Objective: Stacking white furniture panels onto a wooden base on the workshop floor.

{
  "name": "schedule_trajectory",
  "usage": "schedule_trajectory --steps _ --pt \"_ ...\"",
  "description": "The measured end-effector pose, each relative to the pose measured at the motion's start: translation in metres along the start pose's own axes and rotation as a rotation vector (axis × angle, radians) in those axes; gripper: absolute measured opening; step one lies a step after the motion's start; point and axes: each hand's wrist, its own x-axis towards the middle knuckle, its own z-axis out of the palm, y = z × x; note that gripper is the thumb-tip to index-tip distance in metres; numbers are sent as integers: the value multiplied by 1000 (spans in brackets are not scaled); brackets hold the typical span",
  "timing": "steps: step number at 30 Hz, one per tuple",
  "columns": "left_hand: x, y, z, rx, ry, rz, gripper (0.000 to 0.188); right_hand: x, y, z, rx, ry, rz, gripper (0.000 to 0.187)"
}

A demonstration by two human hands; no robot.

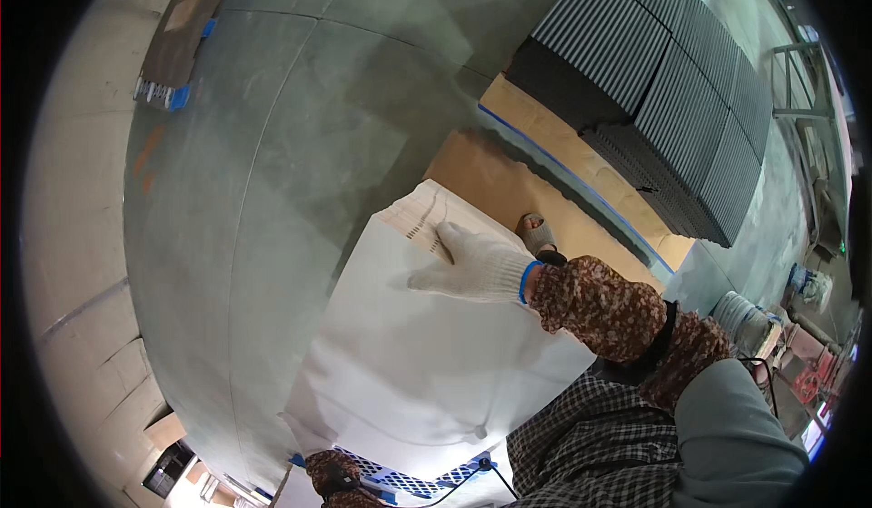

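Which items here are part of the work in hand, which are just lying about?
In hand:
- right hand in a white glove, resting on the top corner of the white sheet stack
- left hand, at the stack's lower edge

Lying about:
- dark ribbed panel stacks
- cardboard sheets
- flat pallet
- white bucket

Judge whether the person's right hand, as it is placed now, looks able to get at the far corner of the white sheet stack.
Probably yes. The right hand, in a white glove, already rests on the white sheet stack near its far corner, and nothing lies between the fingers and that corner.
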Motion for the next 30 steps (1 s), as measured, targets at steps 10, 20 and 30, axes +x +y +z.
schedule_trajectory --steps 10,20,30 --pt "2 8 -19 -128 -338 -20 98 -6 -8 6 -2 23 -59 76" --pt "-4 18 -3 -52 -109 -131 99 -1 -6 5 93 32 -33 93" --pt "-5 -21 -56 -60 13 -109 92 -11 -23 0 -63 -1 -154 73"
